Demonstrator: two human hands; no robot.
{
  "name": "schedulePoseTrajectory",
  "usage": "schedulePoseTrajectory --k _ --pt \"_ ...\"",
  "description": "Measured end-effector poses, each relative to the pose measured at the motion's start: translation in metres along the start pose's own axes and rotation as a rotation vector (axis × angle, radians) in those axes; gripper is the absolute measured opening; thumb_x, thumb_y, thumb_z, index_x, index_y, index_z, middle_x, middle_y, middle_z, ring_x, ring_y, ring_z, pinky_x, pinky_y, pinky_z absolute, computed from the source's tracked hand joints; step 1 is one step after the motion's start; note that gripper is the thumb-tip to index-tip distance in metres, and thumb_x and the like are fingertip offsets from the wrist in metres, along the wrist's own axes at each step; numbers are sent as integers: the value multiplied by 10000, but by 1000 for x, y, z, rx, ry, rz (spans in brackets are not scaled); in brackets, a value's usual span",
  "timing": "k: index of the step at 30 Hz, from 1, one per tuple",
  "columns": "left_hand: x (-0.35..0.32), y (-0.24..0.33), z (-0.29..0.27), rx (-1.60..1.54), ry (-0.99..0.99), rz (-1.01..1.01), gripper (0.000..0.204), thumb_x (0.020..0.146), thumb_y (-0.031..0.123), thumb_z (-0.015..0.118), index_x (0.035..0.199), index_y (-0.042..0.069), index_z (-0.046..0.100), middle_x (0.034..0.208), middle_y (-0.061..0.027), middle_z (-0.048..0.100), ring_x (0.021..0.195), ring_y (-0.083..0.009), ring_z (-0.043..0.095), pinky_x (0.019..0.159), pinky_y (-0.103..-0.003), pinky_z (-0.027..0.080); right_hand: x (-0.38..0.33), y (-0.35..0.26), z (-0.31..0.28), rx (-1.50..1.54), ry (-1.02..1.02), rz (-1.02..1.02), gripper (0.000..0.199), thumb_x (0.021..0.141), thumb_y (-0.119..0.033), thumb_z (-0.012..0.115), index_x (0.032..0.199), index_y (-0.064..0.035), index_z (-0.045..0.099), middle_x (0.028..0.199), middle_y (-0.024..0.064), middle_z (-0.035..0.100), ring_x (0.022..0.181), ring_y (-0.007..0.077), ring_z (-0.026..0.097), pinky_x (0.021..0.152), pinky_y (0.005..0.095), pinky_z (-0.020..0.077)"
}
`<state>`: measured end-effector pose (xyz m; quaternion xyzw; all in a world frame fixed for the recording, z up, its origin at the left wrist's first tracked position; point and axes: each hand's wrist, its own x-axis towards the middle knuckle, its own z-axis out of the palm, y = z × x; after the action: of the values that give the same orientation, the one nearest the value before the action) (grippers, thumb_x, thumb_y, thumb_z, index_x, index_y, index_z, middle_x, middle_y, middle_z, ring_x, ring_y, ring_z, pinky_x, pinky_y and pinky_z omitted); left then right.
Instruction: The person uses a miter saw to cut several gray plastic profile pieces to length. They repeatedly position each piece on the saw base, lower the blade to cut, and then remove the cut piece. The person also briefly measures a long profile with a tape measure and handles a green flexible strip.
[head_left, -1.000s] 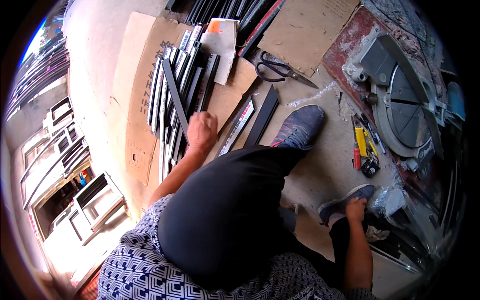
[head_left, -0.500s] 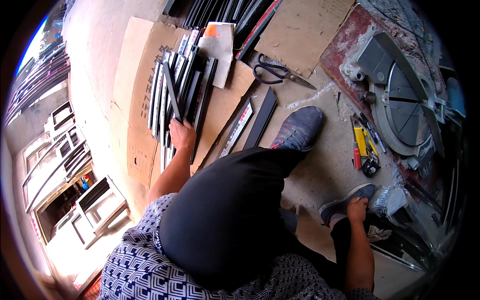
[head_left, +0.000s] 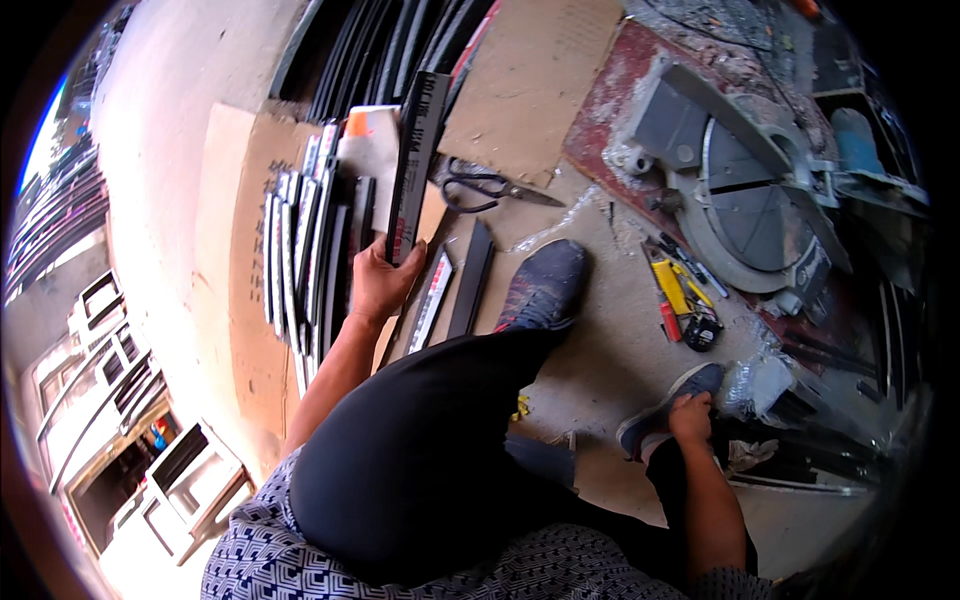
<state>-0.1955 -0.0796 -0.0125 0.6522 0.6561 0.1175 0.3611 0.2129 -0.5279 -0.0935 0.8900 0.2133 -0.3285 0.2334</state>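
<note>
My left hand (head_left: 380, 282) grips the lower end of a long black metal profile strip (head_left: 415, 160), lifted and pointing away from me. Just left of it, several similar black and silver strips (head_left: 305, 255) lie side by side on a sheet of cardboard (head_left: 235, 215). Two more dark strips (head_left: 455, 285) lie on the floor beside my left shoe (head_left: 540, 285). My right hand (head_left: 692, 418) rests on my right shoe (head_left: 660, 415), fingers curled over its top. My dark trouser knee fills the centre.
Black scissors (head_left: 480, 185) lie on cardboard ahead. A grey mitre saw (head_left: 740, 190) stands at the right on a red base. Yellow and red hand tools (head_left: 680, 295) lie beside it. Long black profiles (head_left: 385, 50) are stacked at the top. White window frames (head_left: 110, 400) lean at left.
My left hand went from the strips on the cardboard to holding one black strip, raised off the pile. The right hand stayed on the shoe.
</note>
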Motion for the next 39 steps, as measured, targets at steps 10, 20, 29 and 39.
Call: schedulePoseTrajectory --k 10,20,29,39 --pt "-2 68 29 -28 -315 184 330 824 217 776 984 -18 608 668 -34 558 588 -103 490 556 -311 452 -10 -16 -22 45 -59 74 549 1021 -389 445 1285 90 395 1284 345 608 1082 531 675 946 625 526" --pt "15 82 44 125 -443 334 594 848 235 769 1314 -5 489 777 -172 579 703 -287 587 671 -410 487 -11 -16 -20 80 -24 42 649 998 -370 500 1320 179 372 1224 370 629 1041 487 707 875 535 594" --pt "76 167 73 451 -708 683 731 930 342 705 1577 203 393 1147 -259 701 987 -465 705 872 -498 566 -12 -18 -27 77 -3 54 680 971 -357 504 1330 204 370 1206 372 629 1035 453 714 860 520 601" --pt "168 232 134 641 -672 1109 527 972 358 679 1361 88 449 1053 -204 695 927 -403 719 786 -509 574 -9 -16 -19 77 10 32 695 958 -358 527 1338 204 375 1206 369 616 1043 452 711 874 509 597"
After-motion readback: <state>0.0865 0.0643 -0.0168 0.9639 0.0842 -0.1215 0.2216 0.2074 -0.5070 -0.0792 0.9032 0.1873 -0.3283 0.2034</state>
